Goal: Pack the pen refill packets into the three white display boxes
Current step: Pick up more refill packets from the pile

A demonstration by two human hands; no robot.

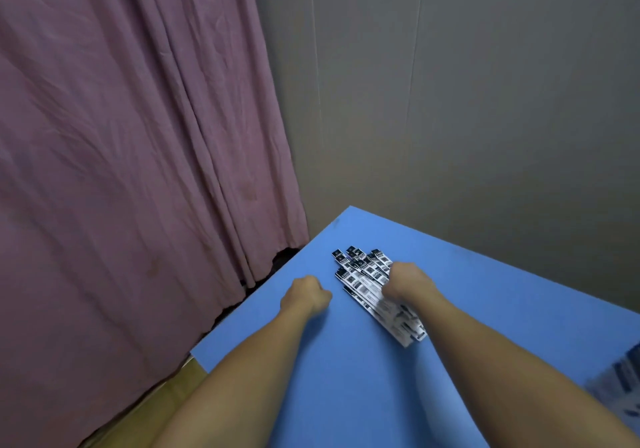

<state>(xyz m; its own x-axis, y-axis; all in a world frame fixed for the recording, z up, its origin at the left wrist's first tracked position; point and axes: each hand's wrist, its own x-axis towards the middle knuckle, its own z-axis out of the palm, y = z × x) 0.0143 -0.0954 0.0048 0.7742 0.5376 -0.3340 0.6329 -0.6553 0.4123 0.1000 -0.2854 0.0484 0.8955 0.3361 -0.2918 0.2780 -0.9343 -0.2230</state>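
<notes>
A pile of long black-and-white pen refill packets [363, 276] lies fanned out on the blue table [346, 378], near its far left corner. My right hand [405, 283] rests on top of the pile with its fingers curled down onto the packets. Curled into a fist, my left hand [306, 295] sits on the table just left of the pile, apart from it and holding nothing that I can see. A blurred white box with dark print [623, 388] shows at the right edge of the view.
A mauve curtain [121, 170] hangs to the left of the table and a grey wall [467, 101] stands behind it. The table's left edge runs diagonally, with brown floor [166, 402] below it.
</notes>
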